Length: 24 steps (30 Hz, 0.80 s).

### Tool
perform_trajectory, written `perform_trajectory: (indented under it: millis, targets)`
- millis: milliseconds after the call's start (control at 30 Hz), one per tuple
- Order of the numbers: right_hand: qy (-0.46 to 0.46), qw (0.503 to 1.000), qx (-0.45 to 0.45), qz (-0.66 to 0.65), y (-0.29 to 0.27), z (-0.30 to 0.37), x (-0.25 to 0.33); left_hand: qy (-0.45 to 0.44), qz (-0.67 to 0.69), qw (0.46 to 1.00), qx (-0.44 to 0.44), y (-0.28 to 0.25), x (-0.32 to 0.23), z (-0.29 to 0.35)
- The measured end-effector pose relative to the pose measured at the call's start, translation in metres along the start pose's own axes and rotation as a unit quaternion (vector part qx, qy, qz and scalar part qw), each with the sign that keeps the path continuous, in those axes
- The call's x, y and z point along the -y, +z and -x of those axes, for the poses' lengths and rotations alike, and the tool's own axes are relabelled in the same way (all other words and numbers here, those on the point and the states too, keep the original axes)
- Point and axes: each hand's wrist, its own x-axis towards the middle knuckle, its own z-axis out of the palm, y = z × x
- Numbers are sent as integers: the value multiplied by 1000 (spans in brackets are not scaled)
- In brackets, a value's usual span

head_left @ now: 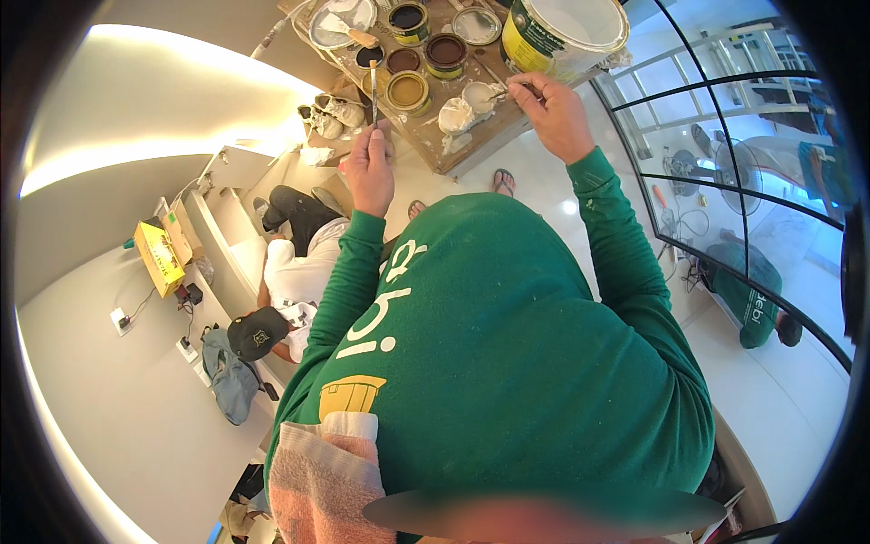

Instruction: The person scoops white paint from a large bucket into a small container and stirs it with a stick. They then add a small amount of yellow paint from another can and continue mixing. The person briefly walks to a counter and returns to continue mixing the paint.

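Observation:
My left hand (pixel 370 172) is closed around a slim paintbrush (pixel 374 102), its bristle end pointing away from me over the table's edge, beside an open tin of ochre paint (pixel 408 92). Between thumb and fingers, my right hand (pixel 555 113) pinches a thin tool (pixel 507 92) whose exact kind is hard to make out. That tool's far end is at a mound of white paste (pixel 460 115) on the corner of the brown work table (pixel 444 156). Open tins of dark brown (pixel 446 54) and reddish-brown paint (pixel 403 61) stand just beyond.
A large white bucket (pixel 566 41) stands at the table's far right. Another brush (pixel 353 33) rests at the far left, near worn shoes (pixel 333 116). A person in a black cap (pixel 260 334) crouches at my left. Black-framed glass panels (pixel 716 82) line the right.

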Motion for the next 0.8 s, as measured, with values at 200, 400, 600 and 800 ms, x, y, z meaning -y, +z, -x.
perform_trajectory:
  millis: [200,400,600,800]
  targets:
    - [53,994,-17,-92,2,7,-17,12,21,1000,5,1,-2,7]
    - [70,995,-55,-33,-12,27,-13,17,-12,1000,3,1,1,13]
    - [0,998,-43,34,-3,64,22,-30,32,994,95,9,-21,23]
    - [-181,982,11,43,30,67,50,-51,-28,976,209,38,-54,32]
